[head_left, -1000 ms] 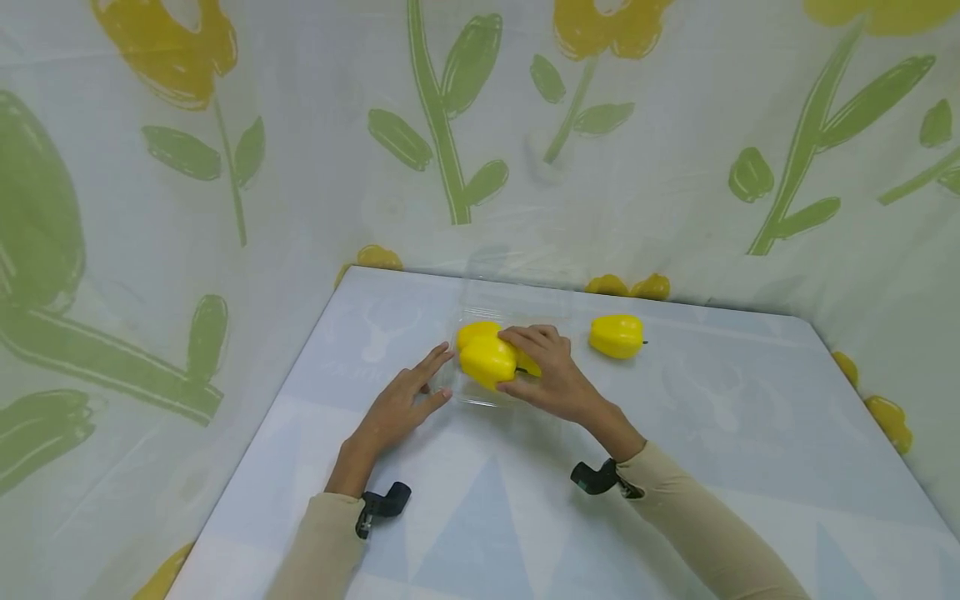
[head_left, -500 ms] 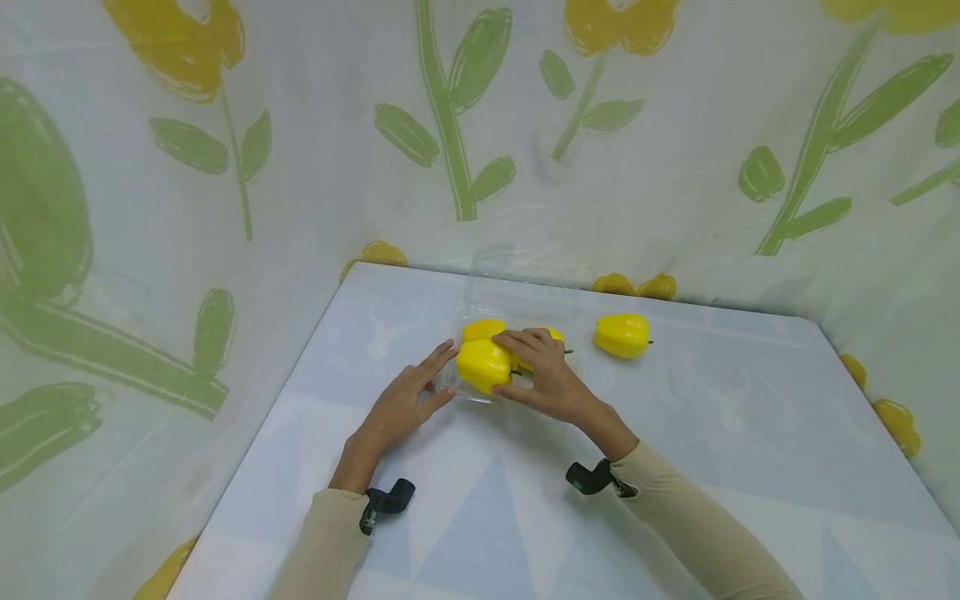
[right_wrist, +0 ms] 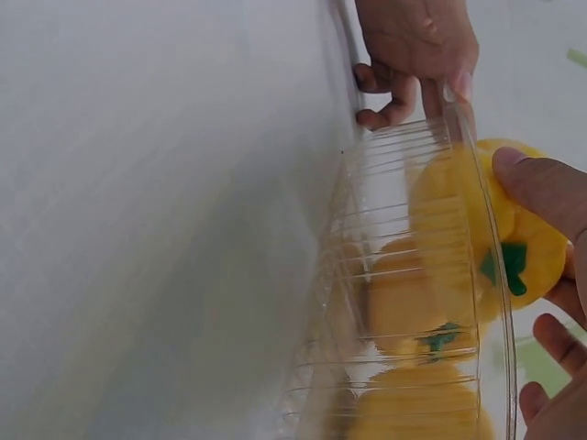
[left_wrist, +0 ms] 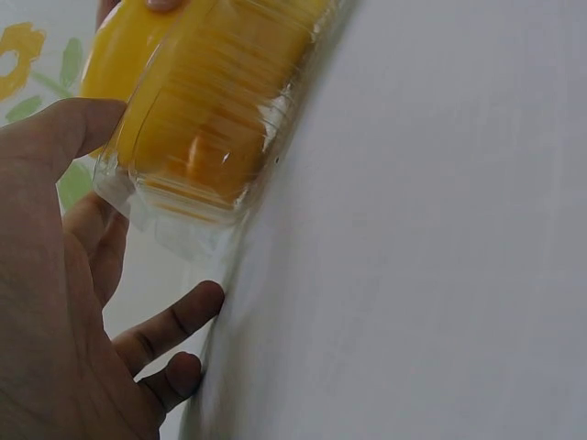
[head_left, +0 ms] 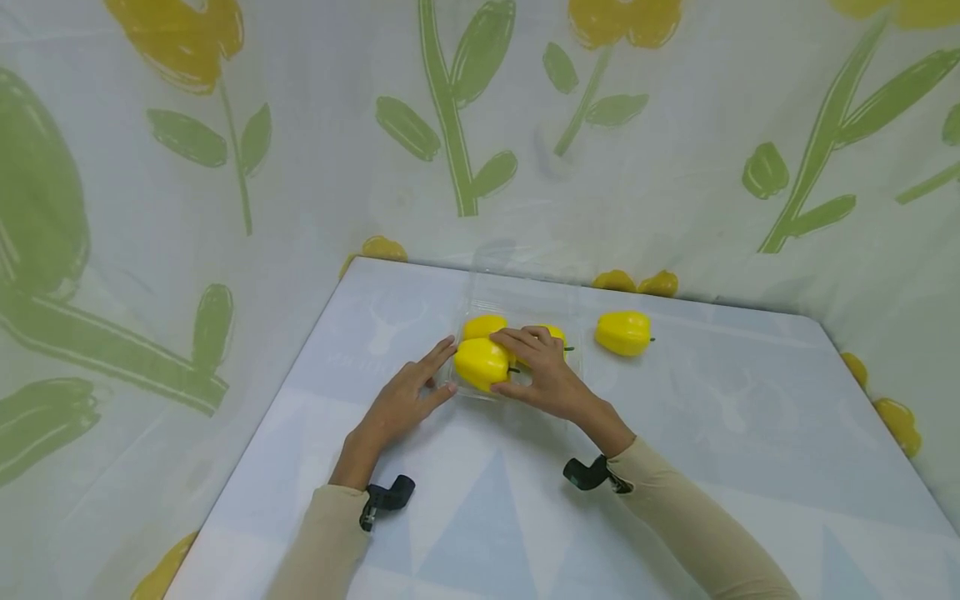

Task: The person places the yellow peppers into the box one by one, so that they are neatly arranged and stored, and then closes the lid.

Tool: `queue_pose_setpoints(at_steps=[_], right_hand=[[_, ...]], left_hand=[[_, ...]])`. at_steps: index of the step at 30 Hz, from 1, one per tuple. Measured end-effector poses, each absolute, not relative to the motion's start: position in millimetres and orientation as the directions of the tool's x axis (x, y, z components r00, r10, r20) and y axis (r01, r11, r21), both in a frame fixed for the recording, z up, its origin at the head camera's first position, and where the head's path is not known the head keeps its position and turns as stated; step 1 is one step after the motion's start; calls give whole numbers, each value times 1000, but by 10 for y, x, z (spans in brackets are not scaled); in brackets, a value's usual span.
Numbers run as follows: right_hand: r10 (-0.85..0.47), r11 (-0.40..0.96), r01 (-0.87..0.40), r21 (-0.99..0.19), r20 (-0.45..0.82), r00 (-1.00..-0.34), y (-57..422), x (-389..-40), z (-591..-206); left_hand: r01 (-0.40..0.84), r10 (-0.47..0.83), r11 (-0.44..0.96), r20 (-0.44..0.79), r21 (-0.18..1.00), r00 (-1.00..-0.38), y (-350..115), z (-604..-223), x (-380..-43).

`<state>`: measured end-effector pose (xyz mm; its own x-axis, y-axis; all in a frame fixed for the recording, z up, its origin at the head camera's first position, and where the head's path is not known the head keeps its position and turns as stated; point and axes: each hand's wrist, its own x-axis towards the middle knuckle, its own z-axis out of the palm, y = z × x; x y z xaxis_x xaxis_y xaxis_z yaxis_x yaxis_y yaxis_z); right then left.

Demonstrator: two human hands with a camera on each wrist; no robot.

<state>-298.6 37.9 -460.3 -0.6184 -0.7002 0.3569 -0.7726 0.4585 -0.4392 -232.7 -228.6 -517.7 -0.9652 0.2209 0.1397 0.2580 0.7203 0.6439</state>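
Two yellow peppers [head_left: 484,325] in a clear box [right_wrist: 381,183] on a table [head_left: 675,467]. At its front left, a third pepper [head_left: 480,364], partly above the rim, pinched by the right hand [head_left: 547,377]. Touching its left end, the left hand [head_left: 405,398], fingers spread apart. Right of the box, a fourth pepper [head_left: 623,333].

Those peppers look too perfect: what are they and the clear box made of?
The yellow peppers seem smooth, glossy plastic or foam, given their even colour and highlights, though possibly real. The clear box looks like thin, shiny, ribbed plastic: the peppers show through it.
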Motion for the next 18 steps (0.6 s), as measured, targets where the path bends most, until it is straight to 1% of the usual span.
queue_pose_setpoints(at_steps=[12, 18], right_hand=[[-697, 496, -743, -449, 304, -649, 375, -3016, -4622], [-683, 521, -729, -443, 296, -668, 387, -3032, -4655]], left_hand=[[241, 218, 723, 117, 648, -969, -2284, -5173, -2331], [255, 223, 712, 134, 654, -966, -2283, -5173, -2338]])
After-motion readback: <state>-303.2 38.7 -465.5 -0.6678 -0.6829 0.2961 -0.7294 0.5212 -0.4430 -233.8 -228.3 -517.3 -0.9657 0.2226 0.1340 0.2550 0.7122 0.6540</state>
